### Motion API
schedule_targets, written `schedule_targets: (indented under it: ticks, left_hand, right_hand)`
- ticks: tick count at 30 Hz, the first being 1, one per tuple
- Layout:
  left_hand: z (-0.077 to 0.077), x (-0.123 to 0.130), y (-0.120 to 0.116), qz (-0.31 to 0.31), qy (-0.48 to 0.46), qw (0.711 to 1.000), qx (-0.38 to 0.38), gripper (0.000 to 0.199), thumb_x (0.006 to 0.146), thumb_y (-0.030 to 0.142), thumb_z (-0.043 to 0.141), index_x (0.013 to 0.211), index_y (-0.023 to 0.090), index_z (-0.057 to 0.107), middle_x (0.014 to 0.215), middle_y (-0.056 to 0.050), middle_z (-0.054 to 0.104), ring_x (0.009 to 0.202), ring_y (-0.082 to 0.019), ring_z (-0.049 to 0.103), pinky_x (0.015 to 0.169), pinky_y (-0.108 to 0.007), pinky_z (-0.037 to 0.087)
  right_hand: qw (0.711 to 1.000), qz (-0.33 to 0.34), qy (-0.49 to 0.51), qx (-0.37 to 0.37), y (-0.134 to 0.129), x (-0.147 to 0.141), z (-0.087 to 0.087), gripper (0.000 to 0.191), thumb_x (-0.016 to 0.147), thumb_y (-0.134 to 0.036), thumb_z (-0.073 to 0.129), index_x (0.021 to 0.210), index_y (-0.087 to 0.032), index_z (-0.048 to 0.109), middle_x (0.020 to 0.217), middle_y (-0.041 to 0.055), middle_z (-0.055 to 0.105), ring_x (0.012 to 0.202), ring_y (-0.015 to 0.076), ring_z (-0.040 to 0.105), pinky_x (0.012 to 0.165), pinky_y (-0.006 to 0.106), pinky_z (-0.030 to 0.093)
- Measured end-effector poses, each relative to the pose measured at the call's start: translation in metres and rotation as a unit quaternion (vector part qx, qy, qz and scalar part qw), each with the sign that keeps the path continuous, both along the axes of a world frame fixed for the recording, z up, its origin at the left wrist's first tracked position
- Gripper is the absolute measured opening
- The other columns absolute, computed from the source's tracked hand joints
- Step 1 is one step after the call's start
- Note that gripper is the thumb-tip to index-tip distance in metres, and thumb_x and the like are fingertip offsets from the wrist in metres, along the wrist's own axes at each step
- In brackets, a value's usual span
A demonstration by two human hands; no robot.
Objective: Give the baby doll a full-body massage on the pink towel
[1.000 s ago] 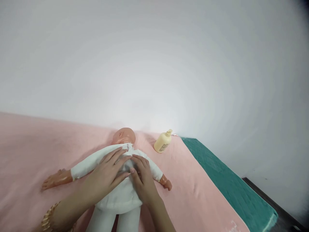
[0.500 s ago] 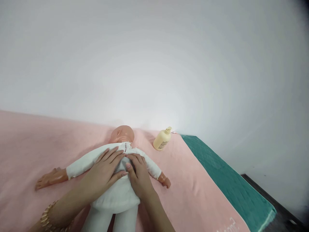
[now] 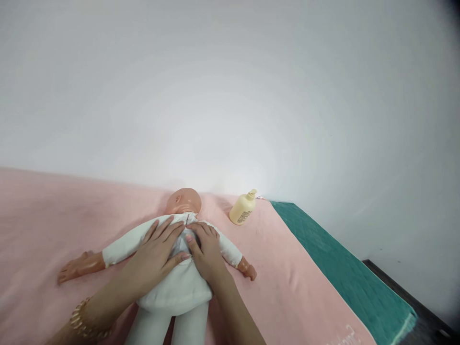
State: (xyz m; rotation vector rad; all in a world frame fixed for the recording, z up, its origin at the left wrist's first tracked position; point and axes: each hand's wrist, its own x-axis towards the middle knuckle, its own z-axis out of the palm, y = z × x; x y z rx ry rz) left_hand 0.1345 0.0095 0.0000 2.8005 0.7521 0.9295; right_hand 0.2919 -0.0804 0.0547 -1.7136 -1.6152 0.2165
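A baby doll (image 3: pixel 179 287) with a white cloth body lies face down, its head toward the wall and its arms spread out. On the left of its upper back rests my left hand (image 3: pixel 156 258), palm down with the fingers stretched out; a beaded bracelet circles that wrist. My right hand (image 3: pixel 206 247) lies flat on the right side of the doll's back, its fingers close to those of the left. Between the two hands a patch of the back and a short seam below the neck show. Both palms are hidden against the cloth.
A pale yellow pump bottle (image 3: pixel 242 208) stands right of the doll's head. Under everything spreads a pink blanket (image 3: pixel 287 287), with a green cloth (image 3: pixel 341 268) along its right edge. A plain pale wall (image 3: pixel 230 96) rises behind.
The whole view has shifted slightly, so everything sits a little further right. Both hands stay on the doll's back, with the right one slightly higher on it.
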Motion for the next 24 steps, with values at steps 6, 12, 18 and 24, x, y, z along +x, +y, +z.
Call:
schedule_targets:
  ticks: [6,12,18,24]
  left_hand:
    - [-0.002,0.001,-0.001,0.003,-0.002,1.0,0.006,0.062,0.102,0.056,0.037,0.152,0.02,0.044,0.154,-0.009,0.049,0.149,-0.028,0.033,0.122,-0.05,0.023]
    - [-0.006,0.001,0.0,0.028,-0.021,0.999,0.028,0.065,0.103,0.057,0.033,0.155,0.019,0.038,0.157,-0.009,0.046,0.149,-0.03,0.032,0.121,-0.052,0.027]
    - [-0.003,0.0,0.0,0.026,-0.012,1.0,0.006,0.061,0.102,0.058,0.034,0.146,0.019,0.051,0.149,-0.009,0.055,0.146,-0.03,0.037,0.121,-0.051,0.027]
    - [-0.004,0.0,0.002,0.02,-0.013,1.0,-0.003,0.061,0.101,0.058,0.036,0.148,0.021,0.05,0.149,-0.009,0.055,0.146,-0.03,0.037,0.12,-0.05,0.027]
  right_hand:
    - [1.0,0.005,0.013,0.022,-0.002,0.001,-0.006,0.03,0.101,-0.031,0.049,0.127,-0.022,0.061,0.132,0.0066,0.064,0.125,0.0248,0.053,0.111,0.046,0.034]
    - [1.0,-0.004,-0.004,0.003,-0.002,0.003,-0.012,0.043,0.102,-0.037,0.047,0.141,-0.02,0.053,0.146,0.0089,0.056,0.136,0.0267,0.047,0.116,0.048,0.031]
    - [1.0,-0.008,-0.02,-0.013,-0.001,0.003,-0.01,0.04,0.102,-0.038,0.05,0.136,-0.019,0.059,0.142,0.0088,0.06,0.133,0.0274,0.051,0.116,0.05,0.034]
    - [1.0,-0.009,0.013,0.025,-0.006,0.003,-0.015,0.042,0.103,-0.041,0.045,0.135,-0.02,0.06,0.142,0.0111,0.06,0.133,0.0265,0.051,0.116,0.051,0.036]
